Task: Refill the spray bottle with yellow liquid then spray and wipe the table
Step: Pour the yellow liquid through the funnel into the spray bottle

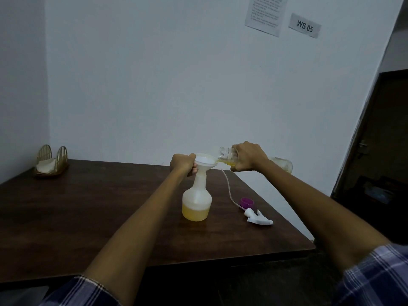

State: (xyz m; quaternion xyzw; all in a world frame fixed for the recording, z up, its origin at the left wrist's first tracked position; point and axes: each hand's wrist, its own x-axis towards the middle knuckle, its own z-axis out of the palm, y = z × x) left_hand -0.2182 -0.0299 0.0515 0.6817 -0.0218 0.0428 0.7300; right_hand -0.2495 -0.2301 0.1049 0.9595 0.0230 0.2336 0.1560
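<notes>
A translucent spray bottle (197, 198) stands upright near the middle of the dark wooden tabletop (88, 213), its top off and its lower part filled with yellow liquid (195, 213). A white funnel (204, 162) sits in the bottle's neck. The left hand (183, 164) is curled closed around the neck just under the funnel's rim, thumb and fingers wrapped tight against the plastic. The right hand (249, 159) is clamped around a clear refill bottle (229, 156), held almost on its side above the tabletop with its open mouth at the funnel's edge; a little yellow liquid lies along the lower side of this bottle near the mouth. The bottle's far end shows past the wrist, at the right. To the right of the spray bottle, on the tabletop, lies the white trigger sprayer head (258, 217) on its side, its thin dip tube (228, 191) curving away toward the back. Just behind the sprayer head rests a purple cap (247, 202), open side up. At the far left corner of the tabletop stands a gold wire holder (51, 161) with white cloth or napkins in it. Both forearms are bare, with blue plaid sleeves (379, 281) at the lower edge. On the pale wall behind hang a printed sheet (266, 14), too small to read, and a sign reading "WS 05" (304, 25).
</notes>
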